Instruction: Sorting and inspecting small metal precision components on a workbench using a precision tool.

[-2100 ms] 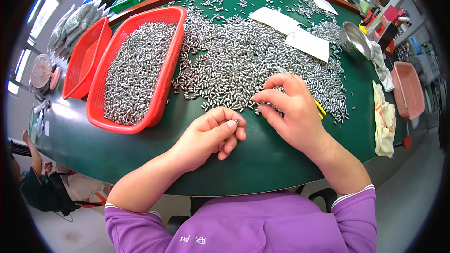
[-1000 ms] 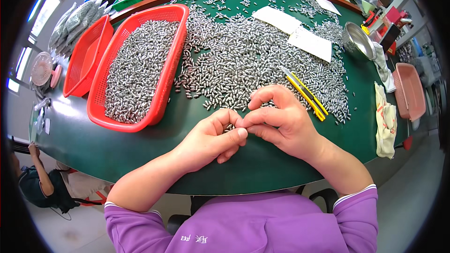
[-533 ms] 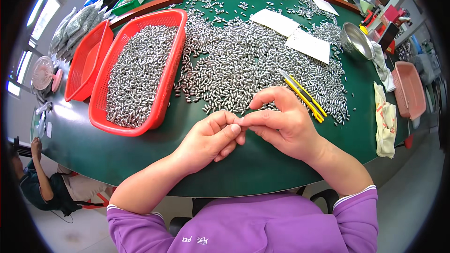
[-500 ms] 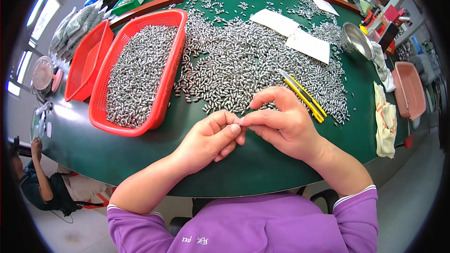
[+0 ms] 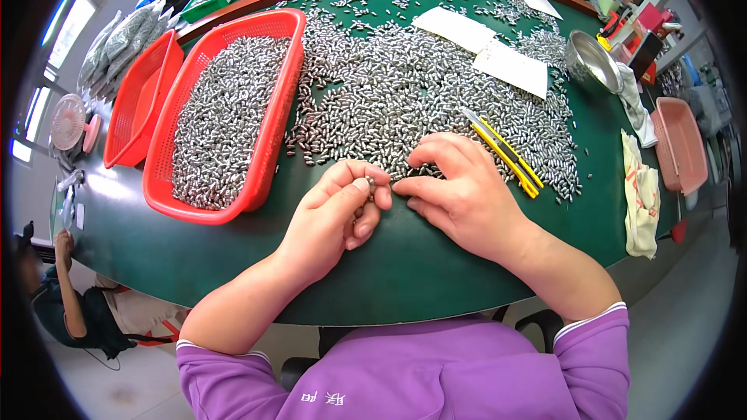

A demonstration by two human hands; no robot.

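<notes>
My left hand (image 5: 331,206) is closed at the near edge of a wide pile of small silver bullet-shaped metal pieces (image 5: 373,120). Between its thumb and fingers show one or more of the same metal pieces (image 5: 370,181), partly hidden. My right hand (image 5: 467,194) is just to the right, its fingers curved and apart, with nothing visible in them. Its fingertips rest low by the pile's near edge, close to the left fingers but not touching them. A yellow craft knife (image 5: 506,154) lies on the pile beyond my right hand.
A red perforated basket (image 5: 294,54) full of metal pieces stands left on the green table (image 5: 194,264), with another red basket (image 5: 144,101) beside it. White papers (image 5: 510,68) lie on the pile. A metal bowl (image 5: 580,70) and cloths (image 5: 640,202) are right. A person (image 5: 74,303) sits at left.
My hands have moved apart from touching fingertips. The right fingers have spread and shifted slightly away; the left has lifted a little up and left, and metal pieces now show in it.
</notes>
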